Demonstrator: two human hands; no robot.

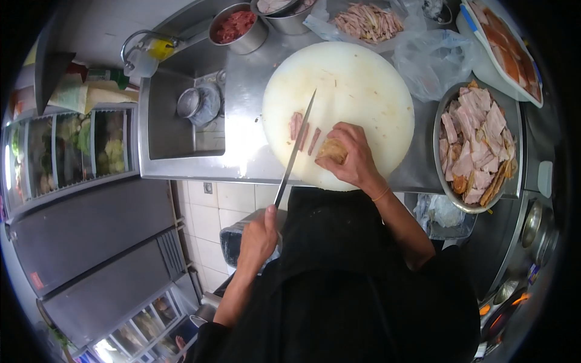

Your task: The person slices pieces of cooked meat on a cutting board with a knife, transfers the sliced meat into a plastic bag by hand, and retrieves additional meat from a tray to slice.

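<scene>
My left hand (258, 241) is closed round the handle of a long knife (295, 151), whose blade points up across the round white cutting board (357, 66). On the board's near side, my right hand (352, 156) grips a browned piece of cooked meat (332, 151), fingers curled over its top. A thin meat strip (314, 141) lies between the blade and that piece. More cut meat strips (296, 127) rest on the board by the blade, partly behind it.
A metal bowl (441, 163) of sliced meat stands right of the board. Behind it are a plastic bag (434, 66), meat strips (369, 23) in a bag, and a pot (247, 42) of red meat. A sink (169, 136) is at left, a tray (511, 78) at far right.
</scene>
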